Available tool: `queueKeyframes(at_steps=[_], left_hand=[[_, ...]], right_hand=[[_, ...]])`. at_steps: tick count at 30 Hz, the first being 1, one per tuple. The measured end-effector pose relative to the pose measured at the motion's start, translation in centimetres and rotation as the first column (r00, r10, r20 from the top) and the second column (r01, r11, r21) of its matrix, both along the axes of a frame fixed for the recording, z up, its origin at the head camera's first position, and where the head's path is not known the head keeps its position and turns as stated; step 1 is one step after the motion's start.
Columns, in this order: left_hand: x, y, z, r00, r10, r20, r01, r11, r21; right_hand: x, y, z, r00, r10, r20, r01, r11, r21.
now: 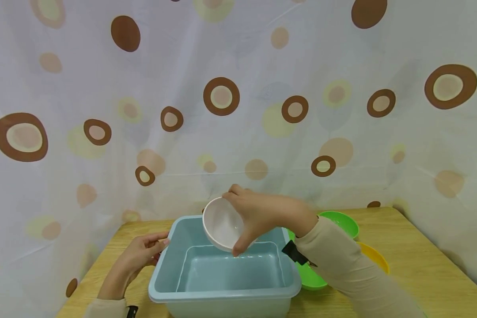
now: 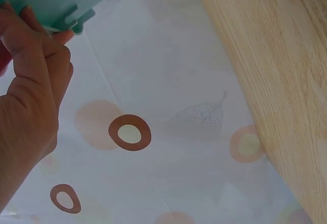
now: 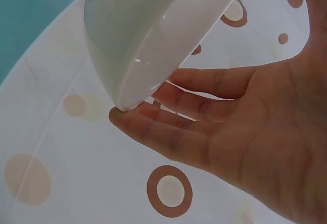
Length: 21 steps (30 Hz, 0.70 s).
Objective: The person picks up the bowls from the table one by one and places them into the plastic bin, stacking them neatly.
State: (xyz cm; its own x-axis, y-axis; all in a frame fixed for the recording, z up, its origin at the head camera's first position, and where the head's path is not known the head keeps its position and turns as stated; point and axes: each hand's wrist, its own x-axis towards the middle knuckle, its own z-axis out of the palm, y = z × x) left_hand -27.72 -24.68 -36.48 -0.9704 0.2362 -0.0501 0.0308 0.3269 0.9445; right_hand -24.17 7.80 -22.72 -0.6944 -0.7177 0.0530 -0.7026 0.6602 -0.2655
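The right grip is spread wide across a white bowl and has firm hold of it: fingers at the far edge, thumb at the near one, with a gap between palm and bowl in the right wrist view. The forearm reaches in from the near right, the wrist roughly level. The bowl is smooth, glossy and round, tipped on its side above the tub — its mouth faces left and near.

The left grip is closed on the tub's left rim, thumb on top, fingers curled beneath. The tub is pale blue, a rounded rectangle with a flared lip. Both sleeves are beige, with a black strap at the right cuff.

Right of the tub, partly behind that arm, lie shiny green bowls and a yellow bowl. The desk is light, grained wood; beyond hangs a creased white sheet — brown rings, tan spots.
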Motion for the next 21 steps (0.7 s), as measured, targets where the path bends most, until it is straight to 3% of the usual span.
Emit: queueKeyframes(at_steps=[6, 13, 21], left_hand=[[0.1, 0.1, 0.0, 1.0, 0.003, 0.006, -0.003, 1.0, -0.002], [0.2, 0.0, -0.1, 1.0, -0.004, 0.008, 0.004, 1.0, 0.004], [0.1, 0.2, -0.1, 1.0, -0.008, 0.011, 0.008, 1.0, 0.005]], right_hand=[[-1.4, -2.1, -1.4, 0.998, -0.029, 0.057, 0.025, 0.998, 0.066], [-3.4, -4.1, -3.8, 0.999, -0.029, 0.035, 0.023, 0.984, 0.178], [-4.1, -4.7, -5.0, 0.994, -0.086, 0.069, 0.069, 0.974, 0.214]])
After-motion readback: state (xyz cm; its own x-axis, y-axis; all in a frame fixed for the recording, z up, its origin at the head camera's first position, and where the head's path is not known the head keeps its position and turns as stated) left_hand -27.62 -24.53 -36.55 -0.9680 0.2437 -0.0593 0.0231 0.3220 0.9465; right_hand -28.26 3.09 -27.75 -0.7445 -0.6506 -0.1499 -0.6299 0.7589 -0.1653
